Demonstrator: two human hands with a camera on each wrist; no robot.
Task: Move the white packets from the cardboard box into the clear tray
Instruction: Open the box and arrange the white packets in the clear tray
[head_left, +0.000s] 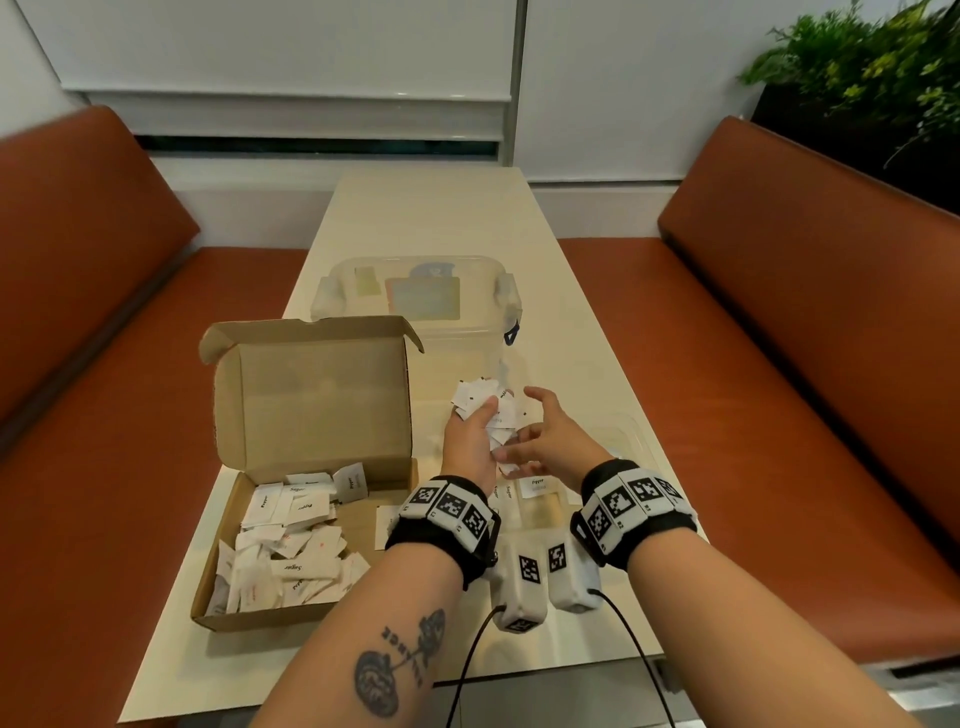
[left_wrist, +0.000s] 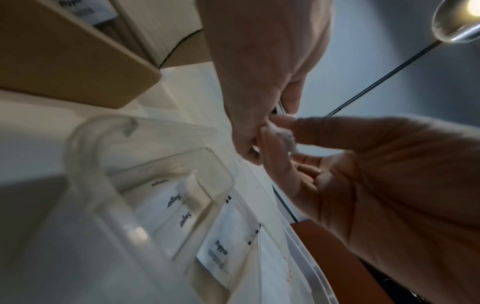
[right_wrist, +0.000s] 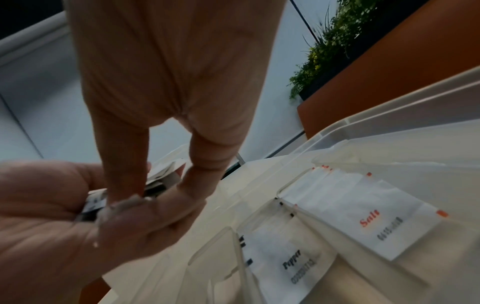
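An open cardboard box (head_left: 322, 395) at the left of the table holds several loose white packets (head_left: 285, 545). My left hand (head_left: 470, 436) grips a bundle of white packets (head_left: 483, 400) above the clear tray (head_left: 628, 431). My right hand (head_left: 550, 441) reaches into that bundle. In the left wrist view its thumb and forefinger pinch one white packet (left_wrist: 285, 135). In the right wrist view the bundle (right_wrist: 161, 179) sits in my left palm (right_wrist: 52, 226). The tray (right_wrist: 389, 127) has divided compartments with packets marked Sugar (left_wrist: 174, 201), Pepper (right_wrist: 293, 265) and Salt (right_wrist: 369, 218).
A clear lidded container (head_left: 415, 296) stands on the table behind the tray and box. Orange benches (head_left: 104, 338) run along both sides of the narrow table (head_left: 431, 218). A green plant (head_left: 857, 78) is at the far right. Black cables (head_left: 467, 675) hang from my wrists.
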